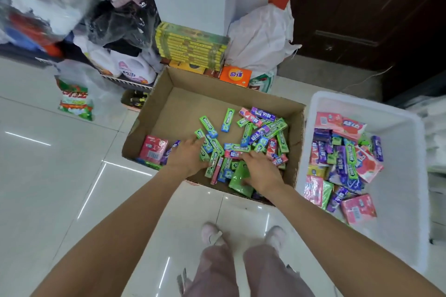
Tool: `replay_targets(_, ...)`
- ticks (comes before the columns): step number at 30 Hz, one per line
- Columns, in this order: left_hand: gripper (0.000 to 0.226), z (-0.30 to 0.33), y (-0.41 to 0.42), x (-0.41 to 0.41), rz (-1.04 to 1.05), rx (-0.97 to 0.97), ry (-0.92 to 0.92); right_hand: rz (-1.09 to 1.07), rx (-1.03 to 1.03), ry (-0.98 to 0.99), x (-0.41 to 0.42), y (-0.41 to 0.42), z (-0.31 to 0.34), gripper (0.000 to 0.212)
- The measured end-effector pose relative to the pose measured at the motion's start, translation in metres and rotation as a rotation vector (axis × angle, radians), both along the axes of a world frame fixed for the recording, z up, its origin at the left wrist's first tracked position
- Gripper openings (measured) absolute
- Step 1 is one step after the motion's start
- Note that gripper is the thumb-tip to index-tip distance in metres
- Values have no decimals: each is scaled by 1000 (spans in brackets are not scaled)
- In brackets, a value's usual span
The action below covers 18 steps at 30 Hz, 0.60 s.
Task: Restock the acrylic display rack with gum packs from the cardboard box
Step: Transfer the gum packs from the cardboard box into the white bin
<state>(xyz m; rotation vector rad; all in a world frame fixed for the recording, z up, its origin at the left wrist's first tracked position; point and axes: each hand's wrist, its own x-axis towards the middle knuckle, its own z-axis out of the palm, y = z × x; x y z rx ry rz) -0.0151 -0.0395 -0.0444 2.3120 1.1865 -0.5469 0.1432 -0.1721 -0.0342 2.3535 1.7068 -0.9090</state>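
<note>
Lying under both hands [224, 161] — gum packs [243, 137]

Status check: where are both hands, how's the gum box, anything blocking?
Left hand and right hand down among loose gum packs in cardboard box; grips unclear. White bin alongside, part-filled. Rack not visible.

Both arms extended downward; left hand [187, 155], right hand [261, 171] palms-down, fingers seemingly loose.

Gum packs [243, 142] in cardboard box [156, 113] – white bin [405, 176] to its rt
</note>
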Motion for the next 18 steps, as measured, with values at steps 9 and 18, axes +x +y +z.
replay_targets(9, 78, -13, -3, 3, 88, -32, -85, -102, -40, 17, 17, 16, 5, 39)
replay_targets(18, 74, -8, -13, 6, 122, -27, -127, -42, -34, 16, 9, 11, 2, 58)
